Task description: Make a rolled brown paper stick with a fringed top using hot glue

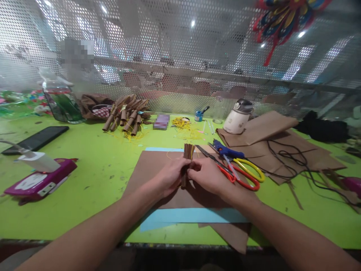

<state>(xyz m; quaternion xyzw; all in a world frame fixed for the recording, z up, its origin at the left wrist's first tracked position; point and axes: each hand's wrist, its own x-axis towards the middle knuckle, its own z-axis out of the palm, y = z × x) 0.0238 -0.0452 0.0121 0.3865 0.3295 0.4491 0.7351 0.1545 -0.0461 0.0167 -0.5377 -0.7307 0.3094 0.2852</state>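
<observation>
My left hand (171, 174) is wrapped round a small upright roll of brown paper (188, 151). Its top is cut into a fringe, and its lower end shows beneath my fingers. Against its right side, my right hand (208, 174) is closed in a pinch; what lies between the fingertips is hidden. Thin yellow thread (168, 153) loops beside the roll. Both hands are above a brown paper sheet (143, 175) with light blue paper (194, 215) under it. Close to my right hand lie red-handled scissors (249, 181), a yellow-handled pair (258, 171) and a blue glue gun (232, 151).
Several fringed paper rolls (131, 119) and tangled yellow thread (186, 126) lie at the back. A white bottle (238, 116) stands near folded brown paper (270, 130). A black cord (299, 171) crosses the right side. Leftward are a phone (36, 139) and purple power strip (42, 182).
</observation>
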